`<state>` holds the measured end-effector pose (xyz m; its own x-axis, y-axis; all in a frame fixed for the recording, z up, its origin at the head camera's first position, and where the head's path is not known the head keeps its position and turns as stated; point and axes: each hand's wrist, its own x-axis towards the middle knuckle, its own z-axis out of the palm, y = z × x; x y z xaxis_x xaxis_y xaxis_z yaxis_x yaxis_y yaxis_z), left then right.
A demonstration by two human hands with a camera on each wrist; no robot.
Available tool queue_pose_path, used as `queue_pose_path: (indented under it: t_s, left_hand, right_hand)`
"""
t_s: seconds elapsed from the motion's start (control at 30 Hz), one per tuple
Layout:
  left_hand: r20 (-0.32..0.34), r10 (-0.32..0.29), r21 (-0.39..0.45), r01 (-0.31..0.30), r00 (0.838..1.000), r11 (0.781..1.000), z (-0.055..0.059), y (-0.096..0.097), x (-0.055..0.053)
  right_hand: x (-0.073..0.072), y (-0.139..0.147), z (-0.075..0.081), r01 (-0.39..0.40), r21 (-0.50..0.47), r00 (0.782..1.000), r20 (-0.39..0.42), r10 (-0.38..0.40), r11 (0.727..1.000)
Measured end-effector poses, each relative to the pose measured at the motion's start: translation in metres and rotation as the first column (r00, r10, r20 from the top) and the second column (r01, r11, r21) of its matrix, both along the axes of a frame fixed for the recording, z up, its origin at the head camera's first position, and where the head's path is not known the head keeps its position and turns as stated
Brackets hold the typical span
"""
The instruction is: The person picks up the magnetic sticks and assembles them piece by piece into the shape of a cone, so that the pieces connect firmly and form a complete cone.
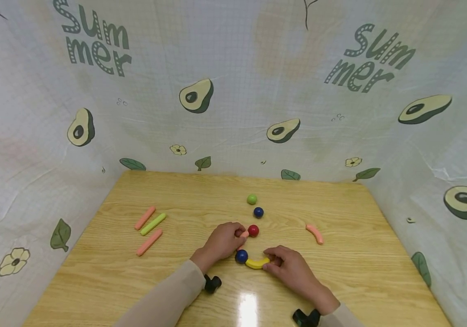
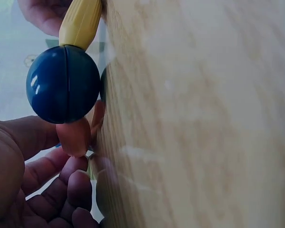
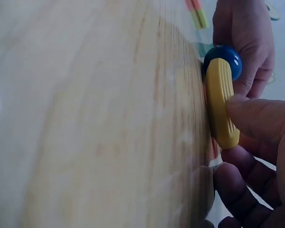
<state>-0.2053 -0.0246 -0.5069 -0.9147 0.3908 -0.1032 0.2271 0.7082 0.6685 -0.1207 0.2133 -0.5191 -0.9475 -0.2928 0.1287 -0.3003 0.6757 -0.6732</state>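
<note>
My left hand (image 1: 224, 240) pinches a short salmon-pink stick (image 1: 243, 237) between thumb and fingers. One end of it is beside a red ball (image 1: 253, 230), the other at a dark blue ball (image 1: 241, 256). In the left wrist view the blue ball (image 2: 62, 84) touches both the pink stick (image 2: 74, 136) and a curved yellow stick (image 2: 80, 23). The fingers of my right hand (image 1: 292, 271) pinch the far end of that ribbed yellow stick (image 3: 220, 104). It lies low, at the wooden table.
Behind the hands sit a second blue ball (image 1: 259, 212) and a green ball (image 1: 251, 199). Two straight pink sticks and a yellow-green stick (image 1: 153, 224) lie at left; a curved pink stick (image 1: 314, 234) lies at right. A printed cloth (image 1: 233, 136) surrounds the table (image 1: 352, 254).
</note>
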Motion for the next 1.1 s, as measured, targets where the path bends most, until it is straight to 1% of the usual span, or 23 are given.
queue_pose_path:
  t_s: [0.2,0.27,0.33,0.43,0.5,0.53,0.6,0.67,0.8,0.87,0.93,0.97,1.1]
  left_hand:
    - [-0.013,0.001,-0.016,-0.001,1.0,1.0,0.001,0.001,0.001]
    - [-0.015,0.001,-0.018,-0.001,1.0,1.0,0.002,0.001,0.001]
    - [-0.018,0.0,-0.021,0.0,1.0,1.0,0.002,0.001,0.001]
    - [-0.027,-0.005,-0.026,0.004,1.0,1.0,0.001,0.001,0.001]
    - [-0.033,-0.006,-0.026,0.005,0.999,1.0,0.001,0.001,0.001]
    - [-0.036,-0.006,-0.025,0.005,0.999,1.0,0.001,0.0,0.002]
    - [-0.043,-0.006,-0.022,0.005,0.999,1.0,0.001,0.0,0.002]
    - [-0.05,-0.004,-0.021,0.003,0.999,1.0,0.0,-0.001,0.002]
    - [-0.06,-0.005,-0.024,0.004,0.998,1.0,0.0,-0.002,0.001]
    - [-0.059,-0.004,-0.023,0.003,0.998,1.0,0.0,-0.002,0.001]
    - [-0.053,-0.001,-0.022,0.0,0.999,1.0,0.0,-0.003,0.002]
    - [-0.05,-0.001,-0.021,0.0,0.999,1.0,0.001,-0.003,0.002]
    - [-0.041,0.001,-0.022,-0.002,0.999,1.0,0.0,-0.003,0.001]
  right_hand:
    - [0.001,0.0,0.0,-0.042,0.012,0.999,-0.033,0.042,0.999]
    - [0.001,0.0,0.0,-0.038,0.01,0.999,-0.033,0.038,0.999]
    - [0.0,0.001,0.001,-0.007,0.005,0.999,-0.038,0.007,1.0]
    - [-0.003,0.004,0.002,0.087,-0.003,0.994,-0.072,-0.087,0.996]
    - [-0.006,0.009,0.003,0.163,-0.007,0.98,-0.116,-0.162,0.987]
    - [-0.008,0.013,0.003,0.201,-0.006,0.969,-0.143,-0.199,0.98]
    - [-0.012,0.022,0.003,0.271,-0.003,0.945,-0.188,-0.267,0.962]
    - [-0.016,0.033,0.003,0.345,-0.002,0.917,-0.21,-0.338,0.939]
    - [-0.024,0.057,0.005,0.471,-0.025,0.863,-0.192,-0.467,0.882]
    - [-0.027,0.068,0.006,0.507,-0.031,0.846,-0.171,-0.505,0.861]
    - [-0.029,0.078,0.005,0.528,-0.029,0.837,-0.148,-0.526,0.849]
    - [-0.03,0.082,0.005,0.533,-0.015,0.837,-0.137,-0.529,0.846]
    - [-0.03,0.096,0.002,0.532,0.022,0.846,-0.06,-0.53,0.847]
